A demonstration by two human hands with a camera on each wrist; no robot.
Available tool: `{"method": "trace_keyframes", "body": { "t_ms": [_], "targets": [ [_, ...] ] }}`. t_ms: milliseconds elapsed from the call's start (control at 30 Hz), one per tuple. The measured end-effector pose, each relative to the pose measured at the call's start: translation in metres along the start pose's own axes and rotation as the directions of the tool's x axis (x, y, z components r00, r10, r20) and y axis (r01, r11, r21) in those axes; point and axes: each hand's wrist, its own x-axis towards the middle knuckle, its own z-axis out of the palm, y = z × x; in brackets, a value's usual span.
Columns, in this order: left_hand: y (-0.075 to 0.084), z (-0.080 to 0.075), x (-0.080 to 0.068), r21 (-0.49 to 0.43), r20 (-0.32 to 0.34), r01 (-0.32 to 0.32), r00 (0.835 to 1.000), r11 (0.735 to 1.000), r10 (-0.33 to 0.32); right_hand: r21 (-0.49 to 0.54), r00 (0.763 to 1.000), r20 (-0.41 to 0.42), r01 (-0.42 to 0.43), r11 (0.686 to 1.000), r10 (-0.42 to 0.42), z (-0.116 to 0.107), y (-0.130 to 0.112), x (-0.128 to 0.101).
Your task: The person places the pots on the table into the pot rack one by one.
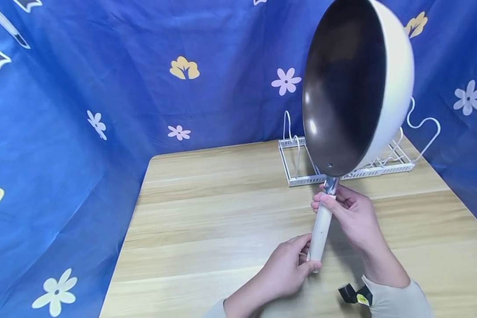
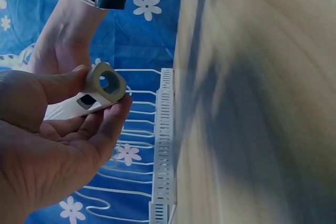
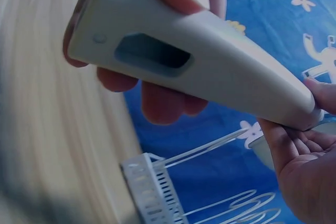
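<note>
The blue flowered cloth [image 1: 103, 110] filled the view from nine o'clock round to three o'clock, behind and beside the pale wooden worktop [image 1: 206, 212].

Left hand [image 1: 286, 269], at six o'clock: its thumb and fingers were curled round the butt end of the handle [image 1: 321, 232], pinching it. The left wrist view showed the hollow ring of that end [image 2: 107, 82] held between thumb and forefinger.

Right hand [image 1: 351, 212], toward five o'clock and just above the left: its fingers were wrapped about the upper end of the handle, where the metal neck [image 1: 331, 185] joined it. Both hands were thus clamped on the one handle, one below the other and not touching.

The pan [image 1: 355, 86], cream outside and dark inside, stood in the air at about one o'clock, its bowl turned on edge and facing nine o'clock, clear of the worktop. The white wire rack [image 1: 302, 170] sat on the worktop behind and below it, its loops partly hidden by the bowl.

Step judged in hand: carrying the pan on edge over the rack. The next move would probably call for keeping the bowl upright, lining its rim with a gap between two wire loops, and lowering slowly with both hands steadying the handle so the bowl did not swing.
</note>
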Motion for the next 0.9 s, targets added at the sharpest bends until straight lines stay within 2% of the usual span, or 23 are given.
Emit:
{"method": "trace_keyframes", "body": {
  "t_ms": [133,467,700,900],
  "targets": [
    [-0.004,0.000,0.003,0.028,-0.008,-0.008,1.000,1.000,0.008,-0.029,0.999,0.001,-0.053,0.998,0.053,0.004,0.005,0.007],
    [-0.014,0.001,0.007,-0.009,0.016,0.035,0.999,0.999,-0.035,-0.077,0.987,0.008,-0.159,0.984,0.160,0.006,0.025,0.020],
    [-0.020,0.003,0.011,-0.057,0.041,0.084,0.996,0.995,-0.081,-0.017,0.961,0.015,-0.276,0.961,0.276,0.005,0.037,0.026],
    [-0.025,0.005,0.013,-0.044,0.060,0.098,0.994,0.994,-0.095,0.027,0.949,0.003,-0.317,0.948,0.317,0.004,0.050,0.028]
  ]
}}
